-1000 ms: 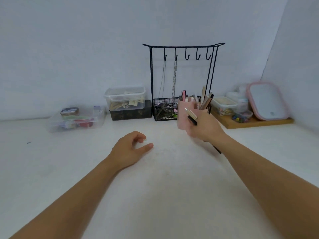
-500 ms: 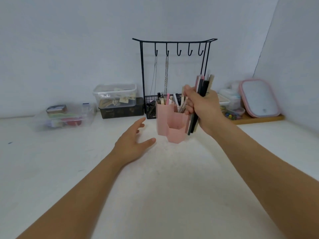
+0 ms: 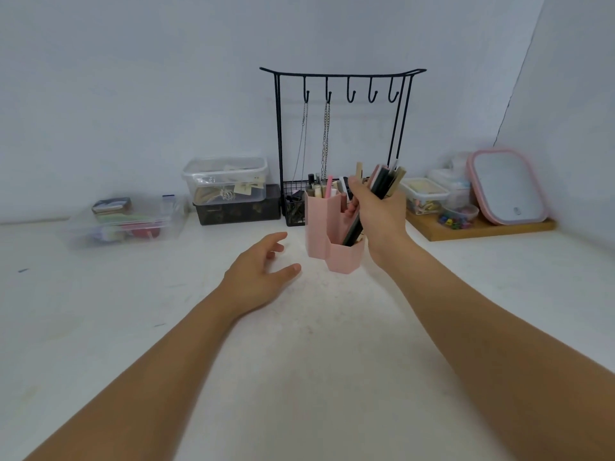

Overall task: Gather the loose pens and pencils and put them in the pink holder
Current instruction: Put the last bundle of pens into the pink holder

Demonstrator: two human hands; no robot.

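The pink holder, made of hexagonal tubes of different heights, stands on the white table a little past my hands. Its tall left tube holds several pens. My right hand is closed around a bundle of pens and pencils, tilted, with the lower ends dipping into the short front tube. My left hand rests on the table just left of the holder, fingers apart and holding nothing.
A black wire stand with hooks and chains rises behind the holder. Clear plastic boxes and a flat clear box sit at the back left. A wooden tray with small containers and a pink-rimmed lid is back right.
My right hand has turned the bundle from lying across the holder to pointing down, and lowered its ends into the short front tube. My left hand has slid closer to the holder.
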